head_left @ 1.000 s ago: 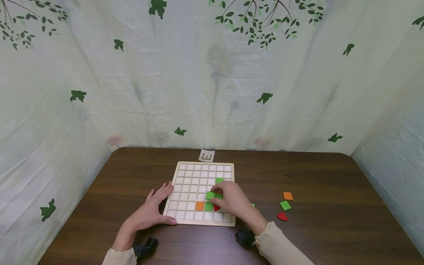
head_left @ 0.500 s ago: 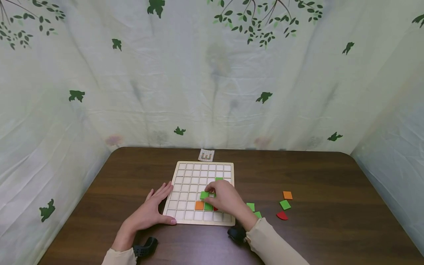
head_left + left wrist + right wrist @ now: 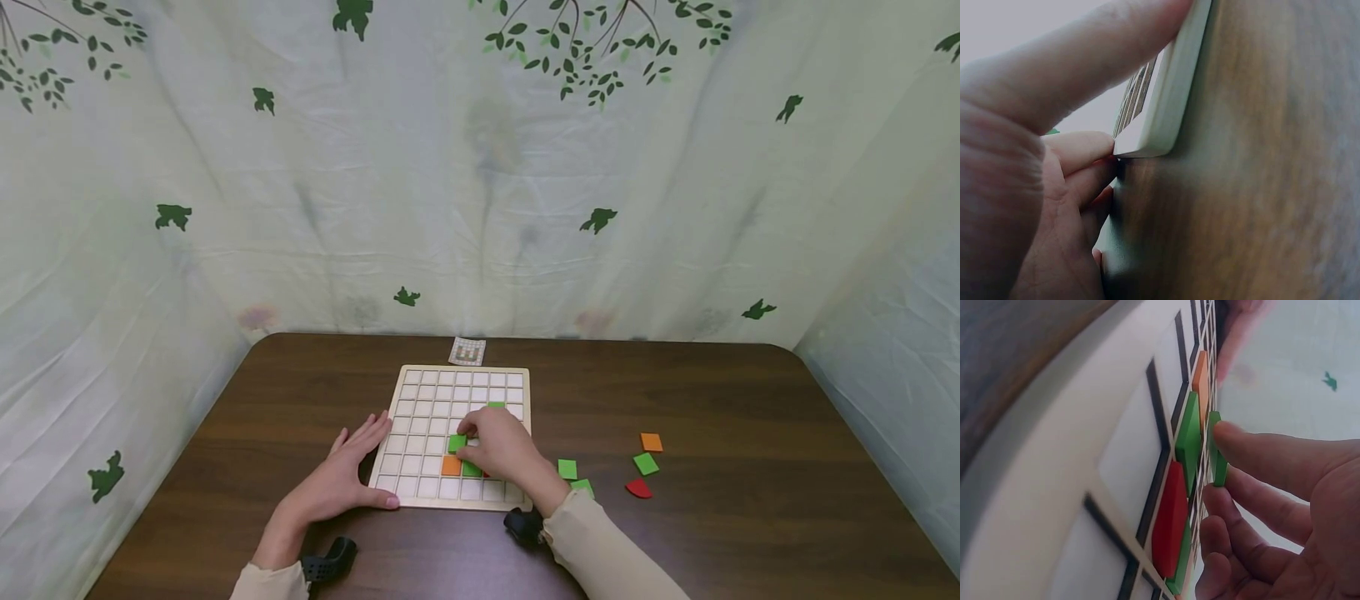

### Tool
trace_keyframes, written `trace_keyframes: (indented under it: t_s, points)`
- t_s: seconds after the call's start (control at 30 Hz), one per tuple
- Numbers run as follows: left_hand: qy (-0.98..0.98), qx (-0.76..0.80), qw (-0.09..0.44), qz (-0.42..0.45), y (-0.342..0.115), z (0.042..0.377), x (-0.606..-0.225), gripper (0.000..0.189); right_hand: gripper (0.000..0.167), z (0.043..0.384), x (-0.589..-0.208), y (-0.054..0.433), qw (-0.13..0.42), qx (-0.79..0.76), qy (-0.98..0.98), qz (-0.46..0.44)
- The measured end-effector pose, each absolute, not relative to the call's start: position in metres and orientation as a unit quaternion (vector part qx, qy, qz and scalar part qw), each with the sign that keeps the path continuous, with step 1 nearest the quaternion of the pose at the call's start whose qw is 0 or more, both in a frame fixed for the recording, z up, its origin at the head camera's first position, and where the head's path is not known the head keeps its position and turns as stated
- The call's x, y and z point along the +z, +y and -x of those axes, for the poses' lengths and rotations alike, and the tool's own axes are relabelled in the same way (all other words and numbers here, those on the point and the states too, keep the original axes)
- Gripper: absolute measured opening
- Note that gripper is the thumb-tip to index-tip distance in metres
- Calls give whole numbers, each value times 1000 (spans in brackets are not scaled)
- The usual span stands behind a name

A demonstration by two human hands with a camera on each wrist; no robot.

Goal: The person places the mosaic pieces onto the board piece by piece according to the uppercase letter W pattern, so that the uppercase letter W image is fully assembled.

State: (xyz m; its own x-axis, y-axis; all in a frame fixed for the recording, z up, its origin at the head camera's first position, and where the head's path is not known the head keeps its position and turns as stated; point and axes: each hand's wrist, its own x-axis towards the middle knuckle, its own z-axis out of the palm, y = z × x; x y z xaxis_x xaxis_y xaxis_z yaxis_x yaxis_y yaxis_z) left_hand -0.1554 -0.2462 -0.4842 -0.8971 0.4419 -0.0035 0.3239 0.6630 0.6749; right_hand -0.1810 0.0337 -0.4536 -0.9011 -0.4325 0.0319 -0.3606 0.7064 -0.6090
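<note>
A pale board (image 3: 408, 503) with a grid of square cells lies on the brown table. Along its left edge rests my left hand (image 3: 348, 473), fingers extended, with the thumb by the near left corner. My right hand (image 3: 501, 446) pinches a green square tile (image 3: 1219, 464) between thumb and fingers, over the middle of the board. Near it on the grid sit an orange tile (image 3: 451, 465) and a green tile (image 3: 471, 470). The right wrist view shows a red tile (image 3: 1171, 519) beside another green tile (image 3: 1180, 569). Farther up the board, a green tile (image 3: 496, 405) peeks past my right hand.
Right of the board lie a green square (image 3: 567, 469), a second green square (image 3: 582, 485), an orange square (image 3: 651, 442), another green square (image 3: 646, 463) and a red rounded piece (image 3: 639, 488). A printed card (image 3: 468, 351) lies behind the board. A leaf-patterned curtain (image 3: 480, 208) hangs beyond.
My right hand has moved left across the board with the green square tile, uncovering the two green squares near its wrist. My left hand has stayed at the board's edge.
</note>
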Motion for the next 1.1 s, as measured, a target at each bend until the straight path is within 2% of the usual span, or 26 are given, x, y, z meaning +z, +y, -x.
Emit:
trace_keyframes:
  t_s: [1.1]
  points:
    - [907,352,76,-218,-245,155,-484,115,21,181,-456,30,46,-324,918,223]
